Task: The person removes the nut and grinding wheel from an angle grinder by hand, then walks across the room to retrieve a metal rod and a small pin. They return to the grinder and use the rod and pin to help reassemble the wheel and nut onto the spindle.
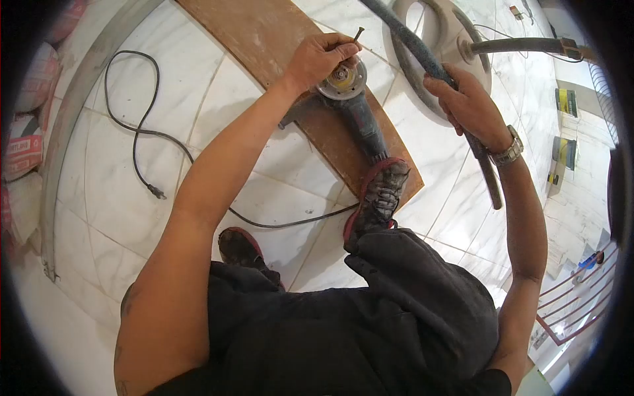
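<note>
My left hand [325, 58] pinches a small screw [358, 33], its head pointing up, just above the disc [343, 80] of an angle grinder. The grinder [362, 125] lies on a brown wooden board [264, 39], disc side up, and my shoe [382, 195] rests at the rear end of its body. On the right, my right hand [465, 105] is wrapped round a dark vacuum tube [487, 173], whose lower end hangs over the floor tiles. A watch [510, 146] is on the right wrist.
A round grey vacuum cleaner [432, 43] stands at the top right with a hose [522, 45]. A black cord with a plug [156, 191] loops over the tiles. Bags [26, 145] lie at the far left beyond a grey curved edge [56, 165]. A red metal grille [578, 297] is at the right.
</note>
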Tool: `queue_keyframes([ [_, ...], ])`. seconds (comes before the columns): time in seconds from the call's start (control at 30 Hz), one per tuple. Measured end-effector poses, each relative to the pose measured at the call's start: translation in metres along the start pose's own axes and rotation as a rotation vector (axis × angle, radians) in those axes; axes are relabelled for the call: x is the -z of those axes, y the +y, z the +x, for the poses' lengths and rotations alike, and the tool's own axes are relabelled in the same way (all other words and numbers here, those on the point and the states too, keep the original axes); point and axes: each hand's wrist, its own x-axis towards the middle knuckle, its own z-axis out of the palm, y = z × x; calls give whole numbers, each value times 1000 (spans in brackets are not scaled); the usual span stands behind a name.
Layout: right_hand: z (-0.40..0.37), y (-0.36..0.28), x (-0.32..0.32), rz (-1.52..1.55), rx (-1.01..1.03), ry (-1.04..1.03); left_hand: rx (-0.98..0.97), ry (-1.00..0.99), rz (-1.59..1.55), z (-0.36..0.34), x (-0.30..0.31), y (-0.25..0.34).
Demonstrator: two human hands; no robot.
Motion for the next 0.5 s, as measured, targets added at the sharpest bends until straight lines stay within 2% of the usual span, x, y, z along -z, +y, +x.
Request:
queue_keyframes([
  [0.07, 1, 2, 1, 125, -9, 9, 18, 66, 125, 0, -4, 3],
  [0.13, 3, 11, -2, 236, -27, -1, -221, 161, 223, 3, -7, -19],
  [0.17, 4, 20, -5, 196, -41, -29, -334, 204, 269, 6, -9, -30],
  [0.27, 6, 52, -23, 136, -97, -62, -172, 103, 416, 17, -4, -25],
  [0.37, 2, 74, -30, 153, -251, -116, -37, -29, 365, 24, -3, -26],
  [0.5, -6, 81, -31, 253, -284, -88, 31, -155, 414, 9, -13, -5],
])
